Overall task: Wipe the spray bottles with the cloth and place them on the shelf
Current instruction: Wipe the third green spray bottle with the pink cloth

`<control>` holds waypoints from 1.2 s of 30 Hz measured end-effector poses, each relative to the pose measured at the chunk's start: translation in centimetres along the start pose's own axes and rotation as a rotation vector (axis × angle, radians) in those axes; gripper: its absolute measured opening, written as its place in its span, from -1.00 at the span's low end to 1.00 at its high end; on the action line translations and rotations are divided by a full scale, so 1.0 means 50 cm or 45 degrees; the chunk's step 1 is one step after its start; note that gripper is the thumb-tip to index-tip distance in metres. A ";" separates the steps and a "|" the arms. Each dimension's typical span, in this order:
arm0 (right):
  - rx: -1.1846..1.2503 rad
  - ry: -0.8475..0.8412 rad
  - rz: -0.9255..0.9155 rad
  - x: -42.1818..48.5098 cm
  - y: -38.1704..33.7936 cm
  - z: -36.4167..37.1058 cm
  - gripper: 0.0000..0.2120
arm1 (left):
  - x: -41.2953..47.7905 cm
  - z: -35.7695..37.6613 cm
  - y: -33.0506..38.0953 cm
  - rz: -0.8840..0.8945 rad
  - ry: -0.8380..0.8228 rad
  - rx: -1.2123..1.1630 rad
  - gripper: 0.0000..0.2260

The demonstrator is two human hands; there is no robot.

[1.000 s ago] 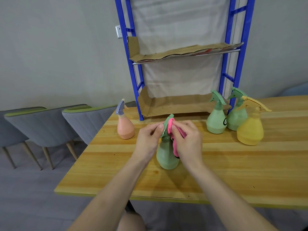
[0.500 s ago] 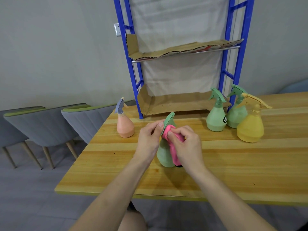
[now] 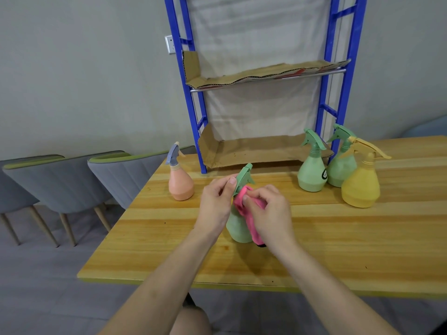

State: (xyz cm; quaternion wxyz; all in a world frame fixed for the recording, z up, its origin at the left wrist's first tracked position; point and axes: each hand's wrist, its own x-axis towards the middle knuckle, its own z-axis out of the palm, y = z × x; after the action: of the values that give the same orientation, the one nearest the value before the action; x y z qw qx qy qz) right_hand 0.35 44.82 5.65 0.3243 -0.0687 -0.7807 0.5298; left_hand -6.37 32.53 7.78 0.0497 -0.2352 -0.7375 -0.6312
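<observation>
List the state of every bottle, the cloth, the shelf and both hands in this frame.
Held green bottle: upright on the table, cloth against it.
Pink cloth: bunched at that bottle's neck.
Left hand: pinches the spray head.
Right hand: grips the cloth.
Peach bottle: upright, untouched.
Labelled green bottle: upright, untouched.
Rear green bottle: upright, untouched.
Yellow bottle: upright, untouched.
Shelf: no bottles on either level.

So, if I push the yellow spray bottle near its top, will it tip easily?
Probably not easily: the yellow spray bottle has a wide, rounded base and a narrow neck. A low push would likely slide it on the smooth wooden table; one at the trigger head might rock it. Its weight is unclear, since the body is opaque.
</observation>
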 end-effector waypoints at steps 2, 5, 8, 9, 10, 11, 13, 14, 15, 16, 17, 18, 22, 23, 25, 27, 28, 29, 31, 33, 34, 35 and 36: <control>-0.169 0.072 -0.171 -0.013 0.001 0.009 -0.92 | -0.001 0.002 0.003 -0.005 0.008 0.003 -0.76; -0.389 0.102 -0.298 -0.023 0.000 0.018 -0.89 | -0.004 0.005 0.008 -0.014 0.019 -0.004 -0.76; -0.191 0.125 -0.181 -0.016 0.001 0.021 -0.88 | -0.004 -0.001 0.011 0.001 0.007 -0.011 -0.74; -0.064 0.092 -0.090 -0.010 0.001 0.018 -0.88 | -0.004 -0.005 0.012 0.012 -0.009 -0.005 -0.73; 0.051 0.041 0.009 -0.003 0.000 0.011 -0.88 | -0.003 -0.009 0.012 0.019 -0.027 0.001 -0.73; 0.155 -0.031 0.110 0.005 -0.001 0.001 -0.89 | -0.002 -0.011 0.012 0.022 -0.043 0.005 -0.74; 0.346 -0.179 0.280 0.022 -0.005 -0.022 -0.91 | -0.002 -0.012 0.011 0.025 -0.055 0.004 -0.76; 0.390 -0.238 0.336 0.028 -0.006 -0.030 -0.91 | -0.002 -0.011 0.010 0.022 -0.052 0.006 -0.77; 0.387 -0.268 0.357 0.033 -0.006 -0.034 -0.91 | -0.003 -0.009 0.010 0.018 -0.047 0.013 -0.77; 0.351 -0.259 0.343 0.035 -0.005 -0.033 -0.90 | -0.003 -0.007 0.010 0.019 -0.040 0.019 -0.76; 0.283 -0.217 0.295 0.035 -0.005 -0.029 -0.89 | -0.004 -0.006 0.011 0.019 -0.031 0.021 -0.76; 0.176 -0.154 0.218 0.030 -0.004 -0.021 -0.87 | -0.005 -0.003 0.013 0.016 -0.024 0.017 -0.76; -0.559 0.069 -0.238 -0.007 -0.017 0.014 -0.82 | -0.012 0.002 0.028 -0.024 -0.018 -0.023 -0.75; -0.611 0.089 -0.277 -0.009 -0.021 0.016 -0.80 | -0.013 0.001 0.030 -0.030 -0.025 -0.027 -0.75; -0.505 0.085 -0.243 -0.001 -0.013 0.015 -0.82 | -0.011 -0.005 0.029 -0.025 -0.043 -0.015 -0.76; -0.126 0.009 -0.070 0.015 -0.001 0.005 -0.86 | -0.005 -0.013 0.025 -0.021 -0.063 0.022 -0.75; 0.012 -0.063 0.026 0.023 0.000 -0.003 -0.88 | -0.002 -0.016 0.023 -0.018 -0.074 0.039 -0.75; 0.069 -0.141 0.099 0.031 -0.001 -0.011 -0.89 | 0.000 -0.018 0.022 -0.016 -0.084 0.055 -0.74; 0.107 -0.284 0.203 0.049 0.000 -0.027 -0.88 | 0.003 -0.019 0.022 0.003 -0.094 0.091 -0.75; 0.189 -0.368 0.282 0.064 0.000 -0.039 -0.89 | 0.003 -0.022 0.025 0.035 -0.106 0.108 -0.76; 0.210 -0.389 0.304 0.068 -0.001 -0.043 -0.89 | 0.003 -0.023 0.025 0.047 -0.117 0.114 -0.76; 0.204 -0.403 0.304 0.069 -0.001 -0.047 -0.89 | 0.004 -0.026 0.025 0.059 -0.131 0.127 -0.77; 0.183 -0.411 0.288 0.068 -0.001 -0.049 -0.91 | 0.007 -0.029 0.022 0.071 -0.144 0.154 -0.77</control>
State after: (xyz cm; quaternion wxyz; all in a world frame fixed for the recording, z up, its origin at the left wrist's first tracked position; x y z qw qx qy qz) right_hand -0.89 48.25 7.72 0.1377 -0.0469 -0.7700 0.6213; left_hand -6.58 31.36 9.20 0.0398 -0.2876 -0.7691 -0.5694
